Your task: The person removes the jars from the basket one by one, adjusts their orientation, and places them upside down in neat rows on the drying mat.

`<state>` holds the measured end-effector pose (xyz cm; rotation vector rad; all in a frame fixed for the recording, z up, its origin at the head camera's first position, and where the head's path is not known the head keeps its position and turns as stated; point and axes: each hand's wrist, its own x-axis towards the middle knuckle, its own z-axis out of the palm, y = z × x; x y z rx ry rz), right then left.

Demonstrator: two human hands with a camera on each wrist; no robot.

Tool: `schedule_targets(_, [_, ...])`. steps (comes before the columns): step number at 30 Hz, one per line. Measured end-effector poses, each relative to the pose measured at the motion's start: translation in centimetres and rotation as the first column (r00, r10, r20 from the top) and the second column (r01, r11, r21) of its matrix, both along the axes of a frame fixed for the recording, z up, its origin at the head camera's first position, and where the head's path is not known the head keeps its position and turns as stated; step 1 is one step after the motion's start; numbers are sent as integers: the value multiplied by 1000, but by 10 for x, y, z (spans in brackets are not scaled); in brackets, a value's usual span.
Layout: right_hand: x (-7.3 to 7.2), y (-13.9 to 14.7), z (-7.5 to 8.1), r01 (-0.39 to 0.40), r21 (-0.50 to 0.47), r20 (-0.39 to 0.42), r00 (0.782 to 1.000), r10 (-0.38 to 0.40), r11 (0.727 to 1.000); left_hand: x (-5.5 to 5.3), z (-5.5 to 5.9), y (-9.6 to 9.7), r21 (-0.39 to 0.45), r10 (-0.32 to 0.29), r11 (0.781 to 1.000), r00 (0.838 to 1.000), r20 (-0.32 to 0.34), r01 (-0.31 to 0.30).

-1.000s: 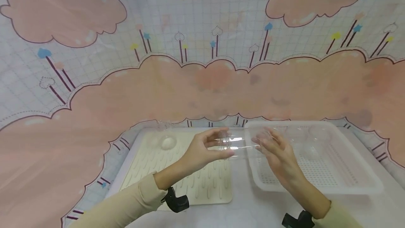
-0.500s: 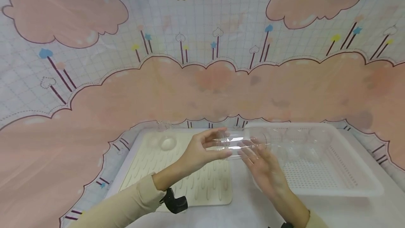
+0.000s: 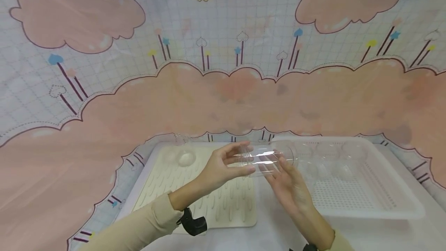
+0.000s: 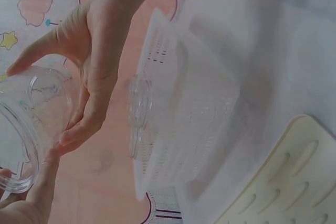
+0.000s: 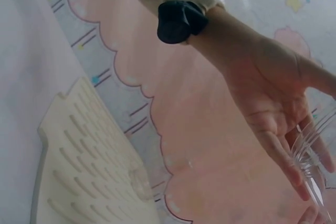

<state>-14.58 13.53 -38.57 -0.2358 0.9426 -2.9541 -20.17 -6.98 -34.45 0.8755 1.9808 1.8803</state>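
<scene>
A clear cylindrical jar lies sideways in the air between both hands, its ringed mouth to the left. My left hand grips the mouth end, thumb on the near side and fingers over the far side. Round the body near the base curls my right hand, its thumb in front and its fingers showing through the clear wall. The left wrist view shows the jar's round mouth close up, with the right hand behind it. In the right wrist view the left hand reaches to the jar's rings.
A cream ridged drying mat lies on the left, with a clear container at its back. To the right stands a white perforated basket with several clear containers along its back. A patterned cloth hangs behind the table.
My right hand has slid left from the jar's base end along its body, opening, then bringing the thumb in front. The left hand and the jar have barely moved.
</scene>
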Motion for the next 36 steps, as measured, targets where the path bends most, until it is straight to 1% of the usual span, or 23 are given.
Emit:
schedule_targets(6, [-2, 0, 0, -3, -29, 26, 1000, 4, 1000, -2, -2, -1, 3, -20, 1000, 1000, -8, 20])
schedule_targets(8, [-3, 1, 1, 2, -29, 21, 1000, -2, 1000, -2, -2, -2, 1, -15, 1000, 1000, -6, 15])
schedule_targets(13, [-8, 3, 4, 21, 10, -2, 1000, -21, 1000, -3, -1, -7, 12, 12, 1000, 1000, -20, -11])
schedule_targets(17, [-11, 7, 8, 33, 43, 13, 999, -34, 999, -6, 1, -13, 28, 34, 999, 998, -55, -32])
schedule_targets(21, [-17, 10, 12, 57, 80, 6, 998, -57, 995, -8, 2, -23, 20, 73, 997, 991, -114, -71])
schedule_targets(24, [-22, 11, 15, 76, 107, 8, 997, -77, 991, -10, 1, -32, -2, 121, 992, 979, -167, -123])
schedule_targets(27, [-29, 10, 18, 80, 118, 28, 996, -84, 990, -10, -2, -43, -31, 176, 982, 962, -208, -187])
schedule_targets(30, [-36, 10, 21, 78, 113, 42, 996, -83, 991, -11, -4, -54, -59, 215, 970, 945, -249, -236])
schedule_targets(33, [-45, 9, 24, 73, 100, 22, 997, -75, 992, -12, -6, -66, -88, 251, 954, 922, -293, -288])
schedule_targets(36, [-53, 6, 27, 82, 93, 26, 996, -85, 992, -14, -9, -78, -111, 302, 929, 899, -317, -352])
